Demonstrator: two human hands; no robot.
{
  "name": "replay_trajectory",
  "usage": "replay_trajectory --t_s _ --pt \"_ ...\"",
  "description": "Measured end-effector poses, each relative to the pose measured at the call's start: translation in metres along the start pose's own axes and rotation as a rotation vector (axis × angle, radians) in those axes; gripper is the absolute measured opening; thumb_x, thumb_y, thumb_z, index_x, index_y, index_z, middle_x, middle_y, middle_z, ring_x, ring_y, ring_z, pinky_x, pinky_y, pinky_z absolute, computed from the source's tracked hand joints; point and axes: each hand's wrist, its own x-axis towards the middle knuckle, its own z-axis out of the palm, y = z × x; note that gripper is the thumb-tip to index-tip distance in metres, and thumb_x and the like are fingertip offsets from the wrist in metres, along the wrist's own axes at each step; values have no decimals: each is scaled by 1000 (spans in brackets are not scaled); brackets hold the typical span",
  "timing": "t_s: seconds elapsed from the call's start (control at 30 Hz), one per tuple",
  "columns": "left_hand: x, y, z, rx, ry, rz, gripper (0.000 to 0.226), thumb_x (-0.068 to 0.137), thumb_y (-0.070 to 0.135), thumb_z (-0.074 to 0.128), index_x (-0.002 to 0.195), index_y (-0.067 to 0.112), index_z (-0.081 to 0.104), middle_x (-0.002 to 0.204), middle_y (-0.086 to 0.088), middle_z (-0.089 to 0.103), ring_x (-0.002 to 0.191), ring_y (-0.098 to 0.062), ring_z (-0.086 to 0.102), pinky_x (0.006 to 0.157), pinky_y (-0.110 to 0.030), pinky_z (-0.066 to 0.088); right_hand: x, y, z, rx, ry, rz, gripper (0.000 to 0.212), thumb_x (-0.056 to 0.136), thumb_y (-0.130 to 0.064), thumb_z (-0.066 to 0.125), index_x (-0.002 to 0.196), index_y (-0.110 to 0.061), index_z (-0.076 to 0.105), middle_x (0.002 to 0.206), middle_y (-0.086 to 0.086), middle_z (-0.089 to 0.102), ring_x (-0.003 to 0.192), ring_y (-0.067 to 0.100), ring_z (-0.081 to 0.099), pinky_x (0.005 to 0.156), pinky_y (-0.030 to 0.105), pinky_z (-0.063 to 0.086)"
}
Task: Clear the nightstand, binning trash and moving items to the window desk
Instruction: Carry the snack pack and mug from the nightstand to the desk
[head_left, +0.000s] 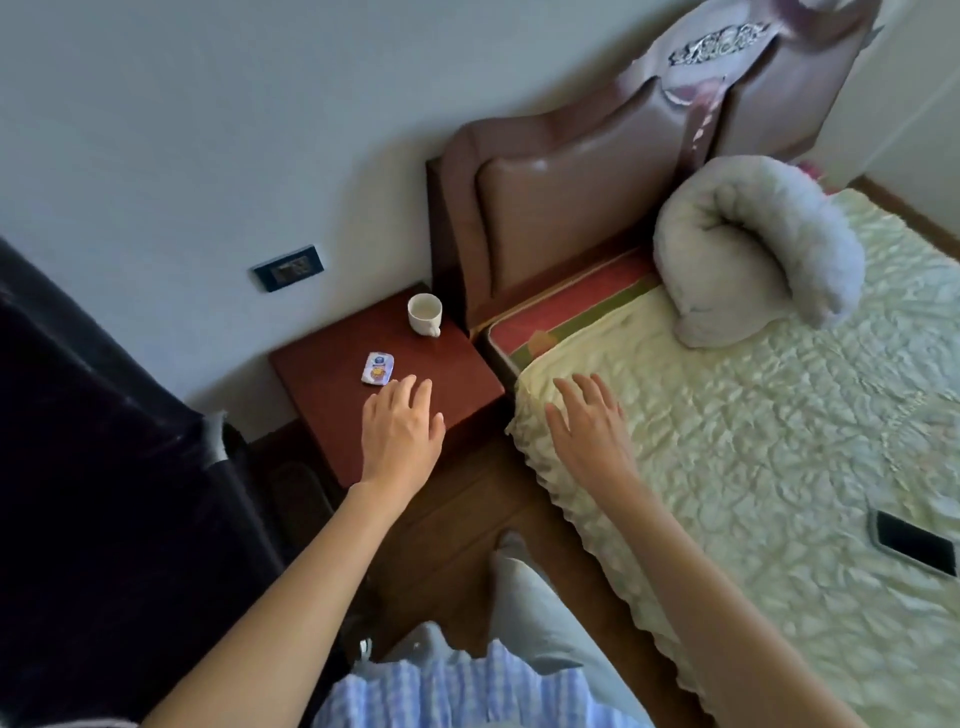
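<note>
While both hands hover flat with fingers spread and holding nothing, left hand is the nearer one: small packet lies flat on the nightstand worktop just beyond its fingertips, up-left, long axis running roughly away from the person. White cup stands farther back. Right hand is over the bed edge.
</note>
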Motion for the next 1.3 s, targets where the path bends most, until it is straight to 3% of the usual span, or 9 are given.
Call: replay_trajectory --t_s 0.27,0.4,0.5,0.8,1.0,1.3 --pt "61 15 27 12 -3 -255 43 88 27 59 126 6 54 128 -16 56 117 -30 52 95 -45 45 123 25 6 -2 -105 -241 42 99 -29 42 135 -9 50 142 12 48 139 28 33 113 43 29" --pt "85 0 50 -4 -30 -362 43 88 27 58 126 6 54 128 -16 56 117 -29 53 96 -44 46 164 17 35 7 -165 -307 50 97 -36 33 129 -6 55 133 16 56 132 33 43 110 45 36" --pt "106 -21 75 -14 -66 -433 44 89 28 57 128 7 53 128 -14 56 117 -27 53 96 -42 46 194 9 67 23 -199 -323 46 94 -33 40 127 -5 58 130 18 58 129 36 47 107 48 39" --pt "167 -107 146 -30 -78 -502 41 81 19 66 118 4 58 117 -18 60 105 -34 58 87 -46 48 273 -17 167 77 -238 -351 46 92 -32 38 119 -4 63 122 18 63 119 37 55 100 50 46" --pt "196 -157 215 -51 -120 -595 49 84 22 64 128 4 51 125 -17 57 114 -34 54 92 -47 45 315 -19 231 135 -239 -371 42 91 -27 43 119 -2 62 121 17 62 117 35 55 100 45 46" --pt "229 -186 314 -165 -126 -777 63 79 31 71 132 6 47 123 -13 59 109 -33 54 86 -45 45 344 2 308 233 -188 -359 43 92 -28 46 126 -3 54 123 15 61 113 32 58 91 43 53"
